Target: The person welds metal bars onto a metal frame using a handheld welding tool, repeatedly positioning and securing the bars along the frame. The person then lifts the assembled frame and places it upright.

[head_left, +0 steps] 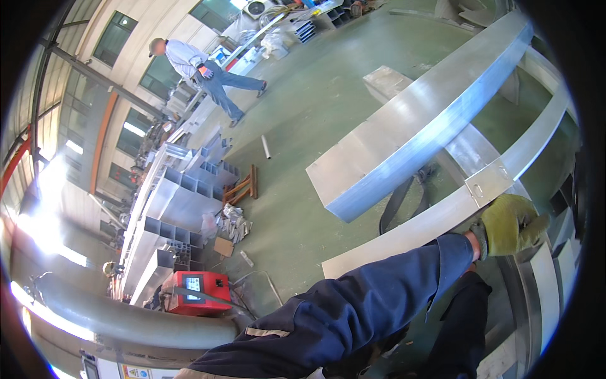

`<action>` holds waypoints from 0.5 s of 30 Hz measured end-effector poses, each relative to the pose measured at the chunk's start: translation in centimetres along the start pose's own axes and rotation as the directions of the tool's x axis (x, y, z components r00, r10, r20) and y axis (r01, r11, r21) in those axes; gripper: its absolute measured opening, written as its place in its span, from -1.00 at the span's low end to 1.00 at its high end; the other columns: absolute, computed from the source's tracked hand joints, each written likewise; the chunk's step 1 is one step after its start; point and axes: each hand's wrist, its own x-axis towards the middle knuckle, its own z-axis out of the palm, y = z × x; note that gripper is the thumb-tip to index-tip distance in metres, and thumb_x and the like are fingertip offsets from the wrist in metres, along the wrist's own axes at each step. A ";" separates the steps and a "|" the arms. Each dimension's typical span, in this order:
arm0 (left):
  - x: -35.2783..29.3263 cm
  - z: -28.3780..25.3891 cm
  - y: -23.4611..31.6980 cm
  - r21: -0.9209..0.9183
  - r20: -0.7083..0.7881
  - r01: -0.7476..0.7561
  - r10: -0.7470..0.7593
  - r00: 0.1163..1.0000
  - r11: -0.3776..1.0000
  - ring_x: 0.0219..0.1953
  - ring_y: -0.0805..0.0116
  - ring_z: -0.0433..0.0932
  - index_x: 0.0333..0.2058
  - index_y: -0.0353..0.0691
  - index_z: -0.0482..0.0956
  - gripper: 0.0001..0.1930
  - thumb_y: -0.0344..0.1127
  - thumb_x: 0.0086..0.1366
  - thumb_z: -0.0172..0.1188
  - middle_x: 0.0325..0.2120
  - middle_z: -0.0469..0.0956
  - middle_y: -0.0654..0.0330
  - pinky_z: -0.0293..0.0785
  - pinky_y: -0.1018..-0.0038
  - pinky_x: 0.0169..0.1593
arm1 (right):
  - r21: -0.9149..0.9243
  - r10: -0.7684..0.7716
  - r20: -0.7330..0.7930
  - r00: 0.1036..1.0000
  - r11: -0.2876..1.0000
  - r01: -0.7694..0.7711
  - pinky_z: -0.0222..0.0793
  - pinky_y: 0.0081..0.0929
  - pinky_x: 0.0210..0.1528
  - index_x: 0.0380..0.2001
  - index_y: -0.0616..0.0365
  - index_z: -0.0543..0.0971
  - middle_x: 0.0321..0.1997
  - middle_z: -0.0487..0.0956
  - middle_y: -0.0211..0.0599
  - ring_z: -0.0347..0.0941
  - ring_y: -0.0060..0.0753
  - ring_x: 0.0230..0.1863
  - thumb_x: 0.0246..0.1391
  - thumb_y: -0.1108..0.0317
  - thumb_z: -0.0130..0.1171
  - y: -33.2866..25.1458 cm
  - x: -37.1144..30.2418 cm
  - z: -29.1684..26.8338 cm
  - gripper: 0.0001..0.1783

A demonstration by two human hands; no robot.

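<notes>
My left hand [510, 224], in a yellow-green work glove, reaches out to the right on a blue sleeve [372, 290]. Its fingers curl over the edge of a long curved aluminium beam [404, 230], close to a flat joint plate [489, 182] on that beam. A second, wider aluminium beam [416, 120] lies just beyond and runs the same way. A darker blue piece of clothing [464, 322] sits under my wrist. My right hand is hidden.
Aluminium box profiles [170, 202] are stacked at the left, with a red welding machine [196, 292] and a thick grey pipe [132, 319] in front of them. Another person [202, 69] walks at the far side. A short tube [266, 146] and a wooden stand [243, 187] lie on the green floor.
</notes>
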 end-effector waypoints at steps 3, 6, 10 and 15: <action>0.3 0.4 -0.1 -0.028 0.003 0.055 -0.055 0.998 0.998 -0.58 0.29 0.60 -0.50 -0.18 0.70 -0.61 -0.05 0.44 0.23 -0.59 0.66 0.14 0.51 0.35 -0.42 | -0.035 0.008 -0.006 1.000 0.999 -0.008 0.47 -0.12 -0.16 -0.15 -0.06 0.62 -0.30 0.61 -0.29 0.58 -0.15 -0.21 0.12 0.08 0.19 0.5 1.4 2.3 -0.71; -0.3 -0.2 -2.7 -0.072 -0.031 0.135 -0.137 0.990 0.988 -0.54 0.35 0.59 -0.43 -0.19 0.71 -0.65 -0.06 0.42 0.25 -0.57 0.64 0.17 0.53 0.35 -0.39 | -0.029 -0.056 -0.002 0.998 0.998 0.055 0.47 -0.15 -0.21 -0.20 -0.08 0.62 -0.35 0.60 -0.35 0.57 -0.21 -0.25 0.10 0.06 0.21 -1.0 0.5 5.5 -0.73; 0.3 1.3 -4.7 -0.471 -0.021 0.106 -0.131 0.991 0.876 -0.34 0.37 0.63 -0.23 -0.21 0.70 -0.68 -0.04 0.45 0.25 -0.41 0.67 0.19 0.56 0.37 -0.21 | -0.141 -0.037 -0.209 0.977 0.990 0.007 0.47 -0.20 -0.27 -0.27 -0.11 0.63 -0.42 0.59 -0.43 0.57 -0.30 -0.31 0.07 0.04 0.23 -2.1 1.9 8.9 -0.75; 1.3 -1.1 -3.2 -0.223 0.041 0.122 -0.116 0.992 0.967 -0.31 0.42 0.70 -0.30 -0.25 0.77 -0.52 0.09 0.51 0.15 -0.40 0.75 0.22 0.57 0.46 -0.14 | 0.034 -0.048 -0.345 0.937 0.997 0.064 0.51 -0.20 -0.25 -0.23 -0.11 0.68 -0.40 0.65 -0.42 0.62 -0.30 -0.28 0.16 0.15 0.16 -6.7 1.2 7.9 -0.80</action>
